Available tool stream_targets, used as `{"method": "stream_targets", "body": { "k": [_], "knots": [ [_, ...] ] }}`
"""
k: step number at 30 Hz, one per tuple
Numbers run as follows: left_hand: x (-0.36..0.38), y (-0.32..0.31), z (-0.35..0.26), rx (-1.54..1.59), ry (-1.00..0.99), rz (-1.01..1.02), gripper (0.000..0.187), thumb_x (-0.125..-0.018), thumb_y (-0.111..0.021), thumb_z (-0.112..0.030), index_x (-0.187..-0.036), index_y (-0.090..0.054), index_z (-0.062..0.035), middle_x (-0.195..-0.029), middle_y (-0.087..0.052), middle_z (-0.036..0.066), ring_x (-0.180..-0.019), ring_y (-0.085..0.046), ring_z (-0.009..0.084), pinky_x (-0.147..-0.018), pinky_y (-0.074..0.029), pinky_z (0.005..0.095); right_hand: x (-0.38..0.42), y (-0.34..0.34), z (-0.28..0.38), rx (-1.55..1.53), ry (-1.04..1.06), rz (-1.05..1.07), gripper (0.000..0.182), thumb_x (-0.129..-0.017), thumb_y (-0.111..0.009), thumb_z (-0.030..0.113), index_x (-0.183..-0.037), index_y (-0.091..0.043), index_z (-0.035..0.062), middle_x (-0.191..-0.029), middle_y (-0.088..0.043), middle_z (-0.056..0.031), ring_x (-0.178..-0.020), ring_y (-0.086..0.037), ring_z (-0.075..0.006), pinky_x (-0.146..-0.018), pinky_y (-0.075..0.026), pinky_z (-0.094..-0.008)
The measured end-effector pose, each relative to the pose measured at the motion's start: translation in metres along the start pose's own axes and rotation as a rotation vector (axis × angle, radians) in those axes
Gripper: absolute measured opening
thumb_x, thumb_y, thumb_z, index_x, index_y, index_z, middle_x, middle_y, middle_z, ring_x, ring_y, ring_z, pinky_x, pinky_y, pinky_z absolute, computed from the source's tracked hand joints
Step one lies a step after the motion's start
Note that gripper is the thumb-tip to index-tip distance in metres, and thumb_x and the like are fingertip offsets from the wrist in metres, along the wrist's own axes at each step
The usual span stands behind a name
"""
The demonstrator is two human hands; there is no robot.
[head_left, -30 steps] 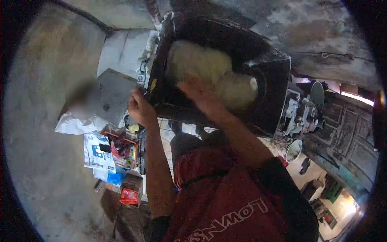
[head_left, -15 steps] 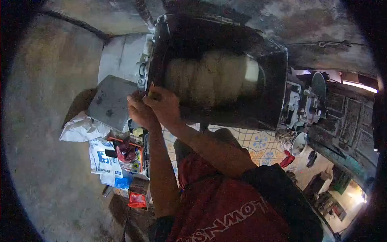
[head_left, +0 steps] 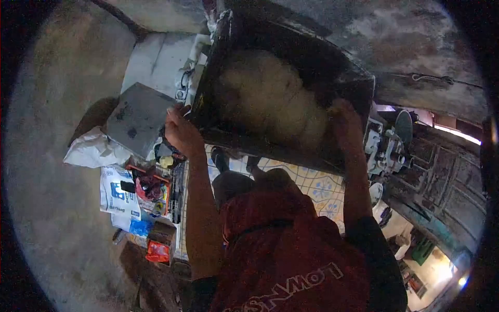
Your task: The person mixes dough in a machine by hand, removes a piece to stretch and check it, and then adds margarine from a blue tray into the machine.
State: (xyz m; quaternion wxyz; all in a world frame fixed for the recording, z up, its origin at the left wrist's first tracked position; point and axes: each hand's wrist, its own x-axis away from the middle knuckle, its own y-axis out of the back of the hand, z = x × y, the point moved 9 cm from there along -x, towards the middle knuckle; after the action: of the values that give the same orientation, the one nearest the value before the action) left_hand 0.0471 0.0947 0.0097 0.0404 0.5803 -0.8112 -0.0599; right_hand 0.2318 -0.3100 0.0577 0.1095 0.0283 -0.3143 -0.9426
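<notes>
A dark, deep metal trough (head_left: 366,86) stands in front of me, with a large pale dough-like mass (head_left: 270,96) inside. The mass is blurred and lies slanted from upper left to lower right. My left hand (head_left: 184,135) is outside the trough by its left wall, fingers bent together near a metal fitting (head_left: 181,94); whatever they hold is hidden. My right hand (head_left: 347,125) reaches over the front wall into the right end of the trough, beside the mass. Its fingers are dim and smeared, so their grip does not show.
A grey flat board (head_left: 138,119) lies to the left, above a white sack (head_left: 96,151). Printed bags (head_left: 119,192) and a red packet (head_left: 157,251) sit lower left. Machine parts (head_left: 387,148) project from the trough's right side. Patterned floor tiles (head_left: 319,190) show below.
My hands were together at the trough's left edge. The right has moved across to the trough's right end; the left stays near the left wall. The mass has changed shape, from level to slanted.
</notes>
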Motion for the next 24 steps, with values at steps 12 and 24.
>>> {"method": "stream_targets", "body": {
  "k": [12, 24],
  "knots": [
    [-0.003, 0.004, 0.010, -0.056, 0.037, 0.003, 0.042, -0.095, -0.047, -0.032, -0.086, -0.065, 0.0045, -0.078, -0.067, 0.012, -0.071, -0.060, 0.0189, -0.071, -0.046, 0.0329, 0.014, -0.007, -0.020, -0.111, -0.171, 0.021, 0.030, -0.086, -0.062, 0.023, -0.109, -0.060, 0.0035, -0.096, -0.061, -0.0038, -0.087, -0.056, -0.0121, -0.077, -0.045, -0.0275],
    [0.001, -0.001, 0.001, -0.023, 0.018, 0.044, 0.038, -0.094, -0.049, -0.030, -0.086, -0.066, 0.0034, -0.081, -0.066, 0.010, -0.074, -0.058, 0.0153, -0.072, -0.044, 0.0305, 0.011, -0.008, -0.051, -0.198, -0.317, 0.058, 0.026, -0.090, -0.057, 0.026, -0.101, -0.064, 0.0036, -0.089, -0.063, -0.0035, -0.078, -0.056, -0.0116, -0.071, -0.045, -0.0279]
  ]
}}
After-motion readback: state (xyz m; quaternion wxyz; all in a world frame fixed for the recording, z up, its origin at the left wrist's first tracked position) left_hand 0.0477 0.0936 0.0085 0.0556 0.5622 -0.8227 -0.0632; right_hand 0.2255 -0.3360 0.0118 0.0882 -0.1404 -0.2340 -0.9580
